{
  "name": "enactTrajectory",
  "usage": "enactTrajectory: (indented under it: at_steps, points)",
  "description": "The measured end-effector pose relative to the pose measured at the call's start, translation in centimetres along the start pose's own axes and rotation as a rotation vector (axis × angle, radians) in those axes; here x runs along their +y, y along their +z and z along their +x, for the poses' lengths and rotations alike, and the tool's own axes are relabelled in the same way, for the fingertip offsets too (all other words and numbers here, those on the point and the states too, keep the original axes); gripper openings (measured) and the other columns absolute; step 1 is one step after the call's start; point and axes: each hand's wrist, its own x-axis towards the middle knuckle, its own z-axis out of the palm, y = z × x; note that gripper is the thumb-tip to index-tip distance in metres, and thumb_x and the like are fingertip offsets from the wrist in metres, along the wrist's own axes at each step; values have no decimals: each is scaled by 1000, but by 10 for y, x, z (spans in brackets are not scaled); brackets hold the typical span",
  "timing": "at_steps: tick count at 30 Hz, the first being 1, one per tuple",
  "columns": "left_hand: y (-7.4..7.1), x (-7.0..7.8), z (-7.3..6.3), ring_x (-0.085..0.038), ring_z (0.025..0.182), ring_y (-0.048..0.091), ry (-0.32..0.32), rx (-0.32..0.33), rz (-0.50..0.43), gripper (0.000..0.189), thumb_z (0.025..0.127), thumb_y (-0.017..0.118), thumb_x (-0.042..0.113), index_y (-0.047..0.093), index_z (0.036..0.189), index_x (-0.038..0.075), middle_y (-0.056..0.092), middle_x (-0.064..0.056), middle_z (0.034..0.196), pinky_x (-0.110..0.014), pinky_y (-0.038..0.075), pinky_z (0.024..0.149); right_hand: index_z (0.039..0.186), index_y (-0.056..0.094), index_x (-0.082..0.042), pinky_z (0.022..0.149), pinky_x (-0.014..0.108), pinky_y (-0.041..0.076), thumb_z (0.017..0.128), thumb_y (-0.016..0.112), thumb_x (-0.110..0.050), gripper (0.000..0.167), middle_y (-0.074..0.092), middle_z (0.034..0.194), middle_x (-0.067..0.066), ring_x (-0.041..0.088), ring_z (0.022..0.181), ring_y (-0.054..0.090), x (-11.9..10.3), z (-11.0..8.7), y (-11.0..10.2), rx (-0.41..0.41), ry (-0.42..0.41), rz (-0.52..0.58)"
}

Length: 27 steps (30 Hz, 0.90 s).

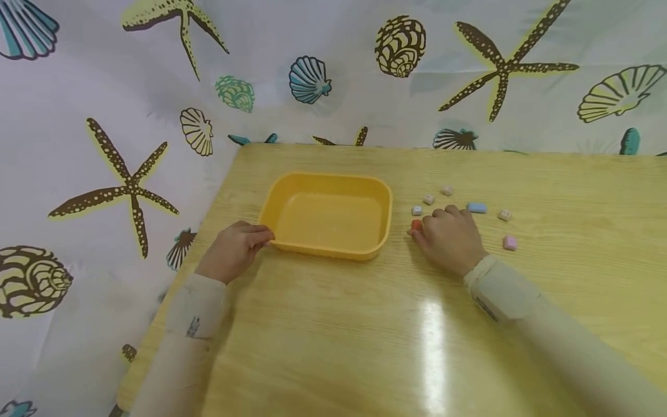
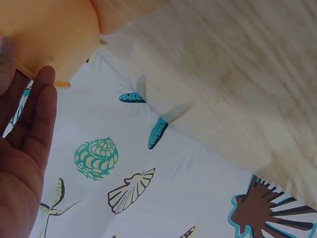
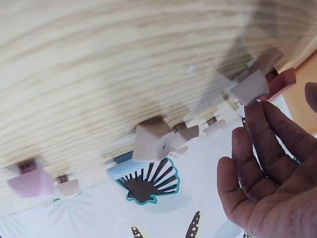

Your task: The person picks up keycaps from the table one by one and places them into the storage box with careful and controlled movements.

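The orange-yellow plastic tray (image 1: 325, 252) rests on the table. My left hand (image 1: 234, 249) pinches its near left corner, and the left wrist view shows the thumb on one side of the tray wall (image 2: 54, 29) and the fingers on the other. Over the small keycap-like pieces, my right hand (image 1: 450, 237) has its fingertips by a red piece (image 3: 282, 83) and a pale grey one (image 3: 250, 88). A gap shows between thumb and forefinger. In the head view the hand partly covers the red piece (image 1: 416, 225).
Around the right hand lie a white piece (image 1: 416, 210), beige ones (image 1: 429, 199), a blue bar (image 1: 476, 207) and a pink piece (image 1: 510, 242). Behind the wooden table (image 1: 323, 324) hangs a white cloth (image 1: 354, 110) printed with shells and starfish, which continues on the left.
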Motion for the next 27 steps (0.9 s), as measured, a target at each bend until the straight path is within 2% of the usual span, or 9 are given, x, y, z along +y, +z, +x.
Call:
enactTrajectory:
  at_steps: [5, 13, 21, 24, 27]
  points:
    - [-1, 3, -3, -28, 95, 69, 9, -10, -8, 19, 86, 69, 16, 75, 102, 10, 74, -10, 105, -41, 57, 84, 69, 65, -4, 64, 51, 48, 88, 64, -28, 31, 65, 67, 13, 34, 68, 60, -4, 7, 6, -42, 35, 3]
    - [-3, 5, -1, -28, 95, 70, 31, -27, -14, 19, 85, 70, 13, 75, 102, 8, 74, -10, 104, -40, 57, 84, 63, 61, -3, 58, 49, 47, 88, 62, -22, 31, 63, 62, 14, 33, 62, 58, -5, 8, 11, -8, 35, -27]
    - [-7, 3, 3, -28, 93, 70, 53, -28, -27, 16, 84, 71, 11, 76, 99, 7, 75, -9, 103, -40, 57, 84, 71, 63, 1, 53, 46, 47, 88, 61, -20, 27, 63, 67, 16, 33, 61, 56, -6, 8, 9, -2, 25, -19]
    - [-7, 1, 3, -28, 93, 69, 56, -40, -23, 17, 84, 71, 10, 75, 100, 7, 75, -9, 104, -40, 57, 83, 71, 61, 2, 50, 45, 46, 85, 62, -18, 24, 63, 66, 16, 33, 59, 55, -6, 8, 4, 50, 1, -3]
    - [-6, -1, 4, -28, 92, 69, 60, -47, -19, 18, 84, 70, 10, 75, 101, 7, 75, -9, 104, -39, 57, 82, 70, 61, 1, 52, 45, 51, 82, 64, -15, 21, 63, 66, 16, 32, 58, 56, -7, 15, -6, 134, -53, 15]
